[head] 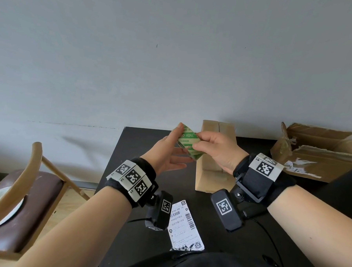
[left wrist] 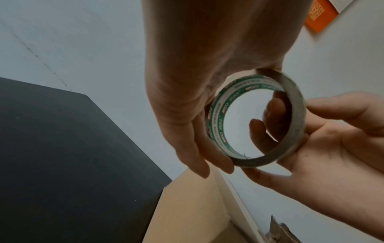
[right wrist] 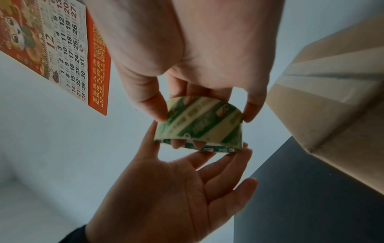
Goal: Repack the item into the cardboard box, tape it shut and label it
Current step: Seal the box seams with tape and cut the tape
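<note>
Apparently hunting the loose end, the right hand (head: 215, 148) is pinching the tape roll (head: 188, 141) while the left hand's (head: 168, 153) straight fingers (left wrist: 209, 157) are steadying it above the cardboard box (head: 212, 166).

Green-and-cream printed roll of packing tape (head: 188, 141) is held up in the air above the black table, hollow core open and see-through, gripped by the right hand (head: 217, 150) with the left hand's (head: 168, 153) straight fingers touching its other side. Plain brown cardboard box (head: 212, 166) stands upright on the table just behind the tape, flaps closed, centre seam visible on top. White rectangular shipping label with barcodes and a QR code (head: 185, 225) lies flat on the table at the near edge, apart from the box.
</note>
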The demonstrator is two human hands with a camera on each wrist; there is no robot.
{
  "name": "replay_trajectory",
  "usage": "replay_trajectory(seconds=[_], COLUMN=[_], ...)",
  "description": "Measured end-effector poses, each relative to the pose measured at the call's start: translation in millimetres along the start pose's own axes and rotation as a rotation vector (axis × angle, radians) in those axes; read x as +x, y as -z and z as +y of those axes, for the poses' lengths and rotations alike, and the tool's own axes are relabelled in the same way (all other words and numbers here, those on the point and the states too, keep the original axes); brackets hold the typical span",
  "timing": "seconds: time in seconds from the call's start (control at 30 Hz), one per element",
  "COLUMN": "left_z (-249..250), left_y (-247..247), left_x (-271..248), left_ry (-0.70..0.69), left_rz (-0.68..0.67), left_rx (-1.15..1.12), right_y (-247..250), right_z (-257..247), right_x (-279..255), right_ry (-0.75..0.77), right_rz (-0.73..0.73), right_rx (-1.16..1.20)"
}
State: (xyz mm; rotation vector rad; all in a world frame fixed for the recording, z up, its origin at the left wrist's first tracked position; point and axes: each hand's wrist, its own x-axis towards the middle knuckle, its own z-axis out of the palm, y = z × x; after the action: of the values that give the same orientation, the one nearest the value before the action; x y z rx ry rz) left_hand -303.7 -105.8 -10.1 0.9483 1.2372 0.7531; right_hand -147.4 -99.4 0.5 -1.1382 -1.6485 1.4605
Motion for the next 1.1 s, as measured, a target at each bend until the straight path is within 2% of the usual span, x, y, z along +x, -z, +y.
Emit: replay_trajectory(seconds=[0.27, 0.63, 0.93, 1.1], left_z=[4.3, 3.6, 4.5, 4.9], left_y=[-3.0, -3.4, -4.1, -3.3], left_x=[0.2, 1.9, 3.9, 4.7], left_ry=[0.033, 0.061, 0.053, 0.072], left_rz=[0.009, 0.052, 0.069, 0.068], left_rx=[0.025, 0.075, 0.078, 0.067], right_y=[1.4, 0.8, 1.1, -0.1], right_z=[3.1, -0.2, 3.0, 1.6], right_x=[0.5, -1.7, -0.4, 0.2], right_ry=[-0.033, -0.066, -0.095, -0.087], right_rz=[0.075, 0.002, 0.069, 0.047], right_rx=[0.028, 0.023, 0.031, -0.020])
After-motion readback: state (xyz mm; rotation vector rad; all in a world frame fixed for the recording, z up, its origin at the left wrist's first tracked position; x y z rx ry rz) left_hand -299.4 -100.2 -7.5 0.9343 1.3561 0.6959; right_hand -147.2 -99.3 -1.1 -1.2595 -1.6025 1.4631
